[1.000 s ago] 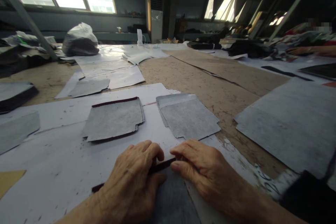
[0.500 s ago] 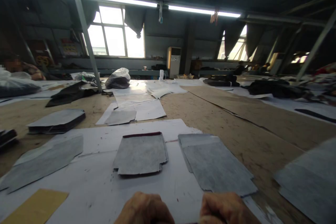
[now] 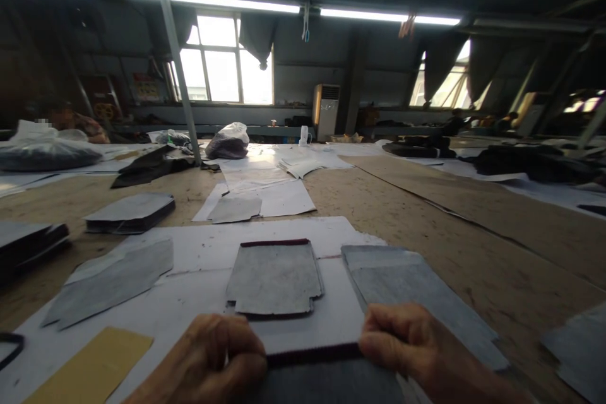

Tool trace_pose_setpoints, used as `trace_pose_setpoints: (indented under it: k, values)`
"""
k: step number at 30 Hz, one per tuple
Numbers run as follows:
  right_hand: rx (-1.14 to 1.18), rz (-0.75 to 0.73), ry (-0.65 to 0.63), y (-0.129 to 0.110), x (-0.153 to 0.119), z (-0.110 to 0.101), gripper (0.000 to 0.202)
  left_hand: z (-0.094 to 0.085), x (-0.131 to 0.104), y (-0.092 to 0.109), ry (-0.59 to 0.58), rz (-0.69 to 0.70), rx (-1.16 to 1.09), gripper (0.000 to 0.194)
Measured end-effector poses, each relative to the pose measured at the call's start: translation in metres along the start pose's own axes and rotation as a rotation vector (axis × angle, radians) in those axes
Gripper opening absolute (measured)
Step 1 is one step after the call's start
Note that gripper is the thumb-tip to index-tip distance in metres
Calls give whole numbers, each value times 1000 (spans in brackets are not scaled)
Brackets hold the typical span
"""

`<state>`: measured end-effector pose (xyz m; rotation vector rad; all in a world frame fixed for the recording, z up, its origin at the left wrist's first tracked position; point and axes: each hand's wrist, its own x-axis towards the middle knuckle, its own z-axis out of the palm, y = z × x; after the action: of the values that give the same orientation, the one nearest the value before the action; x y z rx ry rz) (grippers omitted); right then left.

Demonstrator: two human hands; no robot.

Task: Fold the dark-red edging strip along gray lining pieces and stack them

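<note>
At the bottom of the view, my left hand [image 3: 213,356] and my right hand [image 3: 409,347] are both closed on a dark grey fabric piece [image 3: 326,382]. Each pinches one end of its dark maroon top edge, and its lower part runs out of the picture. Just beyond lies a small stack of grey cut pieces [image 3: 277,278] with a maroon strip along its far edge. A longer grey piece [image 3: 416,290] lies behind my right hand. To the left are another grey piece [image 3: 118,284] and a tan card [image 3: 95,369] on white paper [image 3: 199,287].
Thick stacks of cut pieces [image 3: 130,211] stand on the brown table [image 3: 360,202] at left. A metal post [image 3: 175,57] rises behind them. Filled plastic bags [image 3: 230,141], a clear jug [image 3: 303,136] and dark cloth [image 3: 525,164] lie farther back. A person [image 3: 95,127] is at far left.
Both hands have come up into view, bringing the maroon-edged fabric piece with them. The scene has shifted to the right as the camera turned left.
</note>
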<state>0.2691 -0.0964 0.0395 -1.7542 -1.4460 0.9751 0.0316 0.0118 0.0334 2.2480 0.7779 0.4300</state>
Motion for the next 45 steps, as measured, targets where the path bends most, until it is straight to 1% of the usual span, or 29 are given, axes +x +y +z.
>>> trace_pose_setpoints:
  k: [3,5,9,12,14,17,20,22,24,26,29,32,34,37,45]
  values:
    - [44,55,8,-4,16,4,28,-6,10,0,-56,-156,-30,27]
    - [51,87,6,-4,24,6,29,-5,14,0,-103,-222,-79,27]
    - [35,91,12,-1,29,8,31,5,18,-2,-120,-218,-161,27]
    - [18,75,-18,3,30,7,30,9,20,-12,-122,-240,-238,30]
    - [7,72,-23,5,32,4,29,6,22,-21,-149,-229,-312,30]
    - [-9,69,8,4,40,-1,27,-8,28,-30,-146,-217,-393,33]
    - [-43,55,36,-4,59,-8,24,-29,41,-31,-88,-266,-326,40]
    - [-71,39,62,-11,77,-12,23,-44,57,-32,-36,-296,-258,42]
    - [-117,16,113,-16,98,-14,22,-55,77,-37,44,-305,-192,39]
    - [-203,0,200,-17,119,-13,18,-59,97,-46,148,-298,-100,31]
    - [-376,-20,359,-14,143,-5,13,-50,117,-63,289,-270,72,17]
    - [-519,-52,451,-6,154,5,15,-35,121,-78,377,-230,187,13]
    - [-577,-82,474,-1,157,9,16,-28,119,-84,425,-190,222,15]
    - [-628,-118,491,4,159,10,18,-23,117,-89,487,-141,248,17]
    - [-731,-129,505,9,168,12,20,-18,124,-100,523,-114,307,16]
